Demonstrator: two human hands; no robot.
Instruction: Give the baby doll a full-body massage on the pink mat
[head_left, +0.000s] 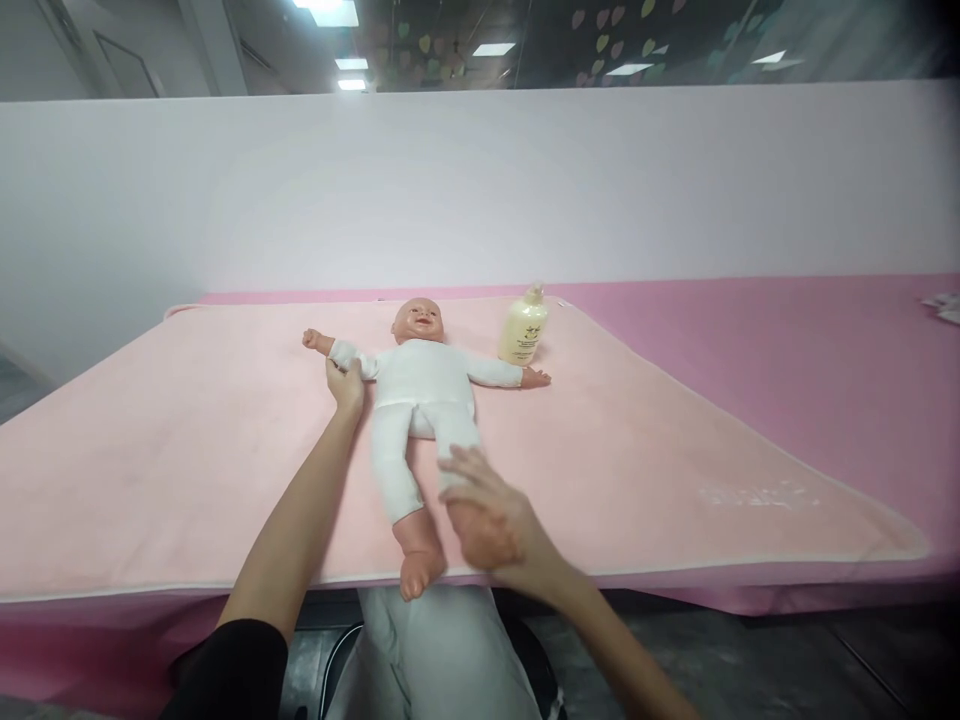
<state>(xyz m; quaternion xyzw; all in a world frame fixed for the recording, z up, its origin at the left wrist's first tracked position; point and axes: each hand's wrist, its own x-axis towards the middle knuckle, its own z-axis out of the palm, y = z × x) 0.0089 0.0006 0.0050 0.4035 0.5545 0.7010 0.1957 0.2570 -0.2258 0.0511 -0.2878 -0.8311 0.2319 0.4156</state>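
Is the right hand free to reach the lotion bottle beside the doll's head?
Probably yes: the right hand is open at the doll's leg, and bare mat lies between it and the lotion bottle.

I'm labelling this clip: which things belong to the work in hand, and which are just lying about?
In hand:
- baby doll in a white suit, lying on its back
- left hand, gripping the doll's arm
- right hand, over the doll's lower leg
- pale pink mat under the doll

Lying about:
- cream pump bottle, upright beside the doll's head
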